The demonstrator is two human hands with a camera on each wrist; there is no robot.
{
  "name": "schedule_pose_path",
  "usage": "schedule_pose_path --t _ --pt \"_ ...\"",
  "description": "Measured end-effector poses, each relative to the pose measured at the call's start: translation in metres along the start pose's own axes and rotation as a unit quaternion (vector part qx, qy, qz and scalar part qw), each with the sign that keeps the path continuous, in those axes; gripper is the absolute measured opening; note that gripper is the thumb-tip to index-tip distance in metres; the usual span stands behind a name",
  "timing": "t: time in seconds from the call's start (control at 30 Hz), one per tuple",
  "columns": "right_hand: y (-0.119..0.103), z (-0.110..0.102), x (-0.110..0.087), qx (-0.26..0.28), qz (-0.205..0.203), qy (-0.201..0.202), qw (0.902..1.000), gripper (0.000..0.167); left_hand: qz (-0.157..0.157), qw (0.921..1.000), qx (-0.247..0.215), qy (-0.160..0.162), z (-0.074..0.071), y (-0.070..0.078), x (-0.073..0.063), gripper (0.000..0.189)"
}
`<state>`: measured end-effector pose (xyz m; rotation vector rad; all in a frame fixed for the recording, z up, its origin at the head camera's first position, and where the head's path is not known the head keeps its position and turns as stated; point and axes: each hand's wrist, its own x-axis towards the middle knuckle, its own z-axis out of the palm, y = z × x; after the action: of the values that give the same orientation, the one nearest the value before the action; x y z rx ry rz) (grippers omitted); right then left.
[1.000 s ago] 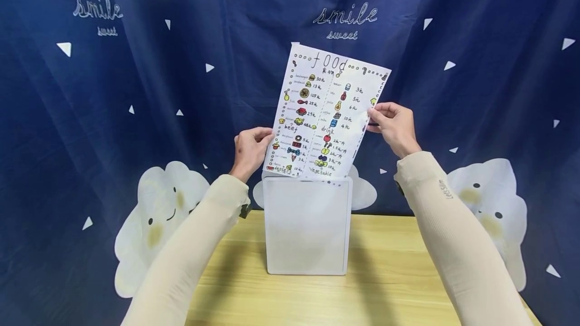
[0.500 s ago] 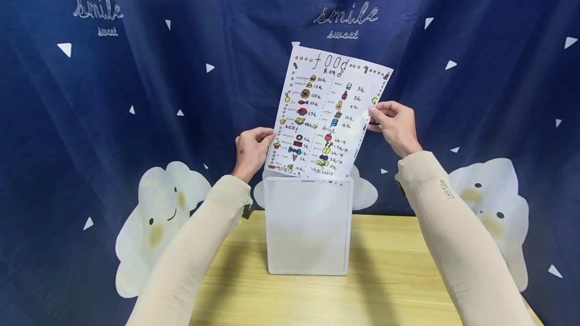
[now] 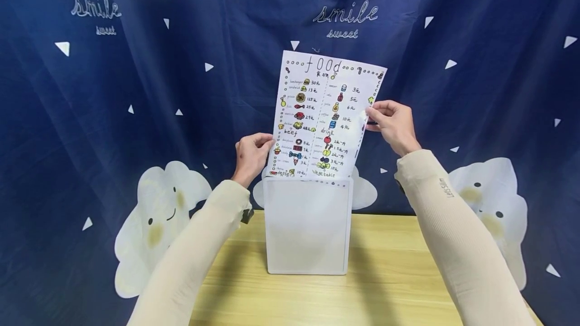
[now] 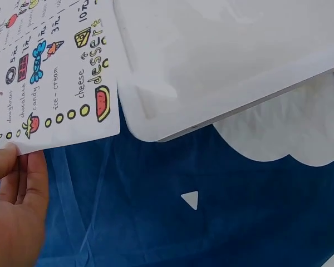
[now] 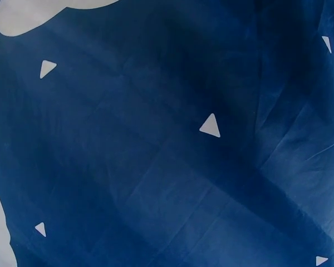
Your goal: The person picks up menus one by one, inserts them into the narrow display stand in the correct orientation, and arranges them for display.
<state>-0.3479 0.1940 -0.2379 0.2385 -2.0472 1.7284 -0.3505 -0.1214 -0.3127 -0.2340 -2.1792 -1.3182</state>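
Blue curtain (image 3: 254,24) printed with white clouds (image 3: 156,210) closes off the background; below it lies a counter (image 3: 399,270) in pale wood grain. Bearings are read from the head view, twelve at the top.

At the centre, a white panel (image 3: 308,228) stands upright on the counter. From its middle, the hand-drawn food menu sheet (image 3: 319,119) lies at twelve o'clock, raised above the counter. Its long axis leans a little off vertical, top end towards one o'clock.

Left hand (image 3: 251,157), at eight o'clock from the sheet's middle, pinches the left edge low down between thumb and fingers. Right hand (image 3: 394,126), at three o'clock, pinches the right edge higher up in the same closed manner. Of the two, the left is nearer the panel.

Governing relation, in my judgement: the sheet's lower edge against the panel's upper rim, the two not fully parallel. The left wrist view shows the sheet's lower left corner free, just beside the panel's rounded corner. Small marks show inside the panel's upper rim; whether they belong to the sheet cannot be confirmed. The right wrist view shows mainly curtain and does not verify that grip.
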Motion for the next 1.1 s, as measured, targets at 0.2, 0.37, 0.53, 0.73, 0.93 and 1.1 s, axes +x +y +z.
schedule_pose_path --t 0.2,0.37,0.53,0.73,0.93,1.1 --pt "-0.001 0.001 0.005 -0.011 0.003 -0.005 0.9999 0.017 -0.005 1.0000 0.005 0.001 0.001 -0.002 -0.003 0.015" --pt "-0.005 0.005 0.006 -0.033 0.008 -0.006 0.9994 0.021 -0.013 0.9999 0.007 -0.001 -0.001 -0.004 -0.005 0.016" --pt "-0.007 0.010 0.008 -0.049 0.011 -0.005 0.9987 0.023 -0.020 0.9997 0.011 -0.008 -0.002 -0.007 -0.007 0.017" --pt "-0.007 0.014 0.008 -0.062 0.013 -0.007 0.9980 0.024 -0.029 0.9995 0.007 -0.009 -0.003 -0.013 -0.011 0.017" --pt "-0.006 0.017 0.008 -0.053 0.001 -0.001 0.9986 0.021 -0.041 0.9991 -0.005 -0.010 -0.003 -0.018 -0.017 0.017" --pt "-0.007 0.019 0.007 -0.058 -0.003 -0.003 0.9983 0.020 -0.049 0.9986 -0.019 -0.010 -0.003 -0.020 -0.019 0.017"
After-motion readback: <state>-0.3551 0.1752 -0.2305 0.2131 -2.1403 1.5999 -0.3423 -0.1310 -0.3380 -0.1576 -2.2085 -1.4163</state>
